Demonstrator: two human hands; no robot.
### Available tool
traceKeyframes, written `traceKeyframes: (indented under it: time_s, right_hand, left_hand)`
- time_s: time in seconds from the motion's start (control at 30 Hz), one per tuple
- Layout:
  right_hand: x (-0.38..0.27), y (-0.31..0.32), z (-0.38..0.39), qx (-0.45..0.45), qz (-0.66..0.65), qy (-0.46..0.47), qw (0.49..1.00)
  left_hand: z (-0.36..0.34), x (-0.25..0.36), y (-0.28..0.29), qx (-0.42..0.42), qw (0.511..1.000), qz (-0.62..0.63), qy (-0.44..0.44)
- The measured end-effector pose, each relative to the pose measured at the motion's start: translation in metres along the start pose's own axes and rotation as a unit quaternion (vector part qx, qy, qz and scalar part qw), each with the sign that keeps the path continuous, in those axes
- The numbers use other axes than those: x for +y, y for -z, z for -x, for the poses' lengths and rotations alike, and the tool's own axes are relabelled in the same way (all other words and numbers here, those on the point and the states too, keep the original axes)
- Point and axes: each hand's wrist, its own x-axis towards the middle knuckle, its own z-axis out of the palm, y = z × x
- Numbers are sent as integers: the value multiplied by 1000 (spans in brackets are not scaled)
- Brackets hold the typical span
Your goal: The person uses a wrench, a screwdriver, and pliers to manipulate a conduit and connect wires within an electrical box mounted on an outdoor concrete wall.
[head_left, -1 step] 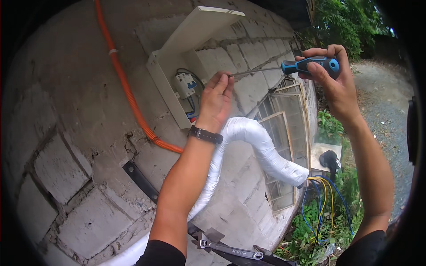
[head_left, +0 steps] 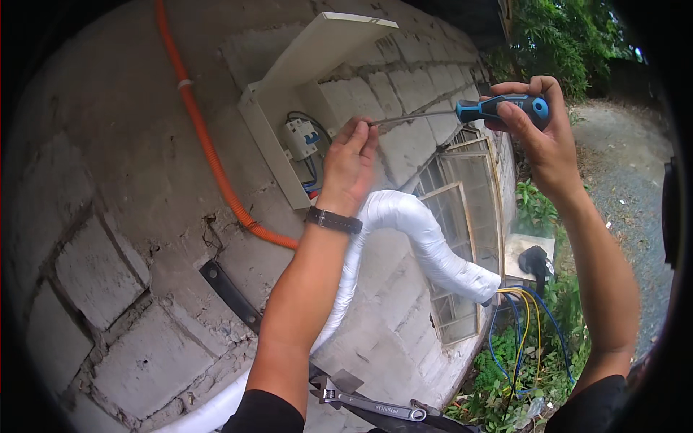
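Note:
In my right hand (head_left: 545, 141) is a screwdriver (head_left: 469, 110) with a black and blue handle, my fingers and thumb closed round it. Its thin metal shaft points left, roughly level, and ends at the fingertips of my left hand (head_left: 346, 166). Those fingers are pinched on the tip; whether they also hold something small, such as a screw, I cannot tell. Just behind my left hand an electrical box (head_left: 271, 148) is mounted on the wall, its lid (head_left: 321, 50) swung up. Inside sits a white circuit breaker (head_left: 302, 138) with blue switches and wires; my hand hides part of the box.
Orange corrugated conduit (head_left: 209, 155) runs down the block wall. A white wrapped pipe (head_left: 433, 234) curves below my left hand, blue and yellow wires (head_left: 530, 317) coming from its end. An adjustable wrench (head_left: 375, 406) lies at the bottom. Louvred windows (head_left: 462, 216) stand behind.

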Motion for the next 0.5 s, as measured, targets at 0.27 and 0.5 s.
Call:
traceKeyframes:
  time_s: [0.27, 0.5]
  right_hand:
    - [4, -10, 1, -69, 86, -41, 993]
    - [36, -44, -28, -106, 216, -6, 971]
  left_hand:
    - [-14, -4, 0, 127, 983, 132, 12]
    - [-43, -13, 22, 284, 921, 269, 3]
